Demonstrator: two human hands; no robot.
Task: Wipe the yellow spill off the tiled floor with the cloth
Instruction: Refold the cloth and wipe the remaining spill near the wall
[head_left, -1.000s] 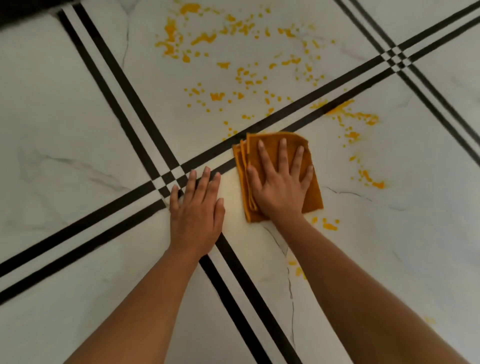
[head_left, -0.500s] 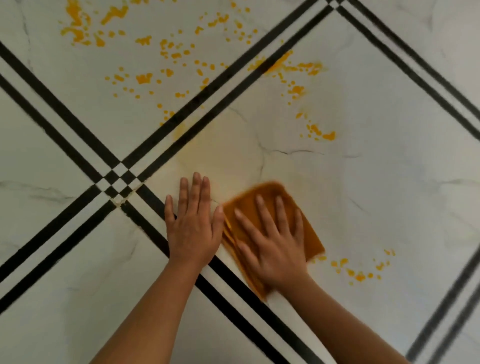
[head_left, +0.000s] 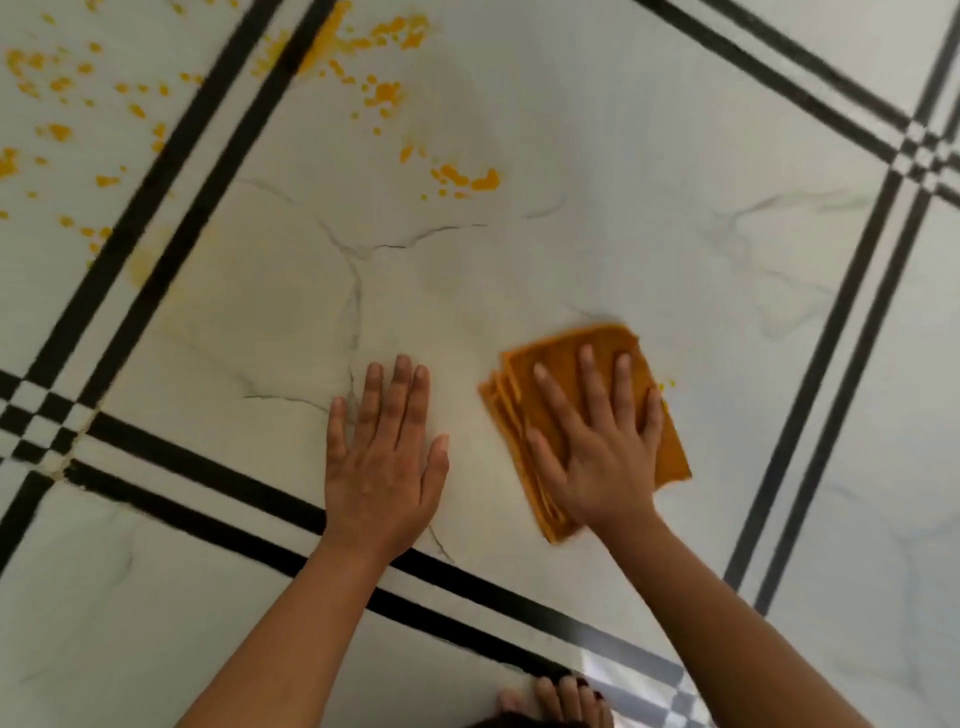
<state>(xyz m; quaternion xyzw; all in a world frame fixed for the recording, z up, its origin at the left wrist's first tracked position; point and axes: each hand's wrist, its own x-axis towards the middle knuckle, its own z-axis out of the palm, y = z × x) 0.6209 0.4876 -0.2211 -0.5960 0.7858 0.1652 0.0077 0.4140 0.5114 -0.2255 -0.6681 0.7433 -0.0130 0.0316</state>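
Your right hand (head_left: 597, 447) spread flat atop the folded orange cloth (head_left: 672, 457), pressing it to the tiled floor (head_left: 571, 234) toward the tile's near edge | left hand (head_left: 382, 457) spread flat beside it, likely bracing you | yellow spill (head_left: 467, 179) toward the tile's far-left corner; blurred speck (head_left: 667, 385) by the cloth perhaps spill too

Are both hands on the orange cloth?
No, only the right hand presses the cloth; the left hand lies flat on bare tile.

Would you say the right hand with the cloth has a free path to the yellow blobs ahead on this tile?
Probably yes: the right hand lies flat on the cloth, only bare tile separates it from the yellow blobs, and the left hand rests aside.
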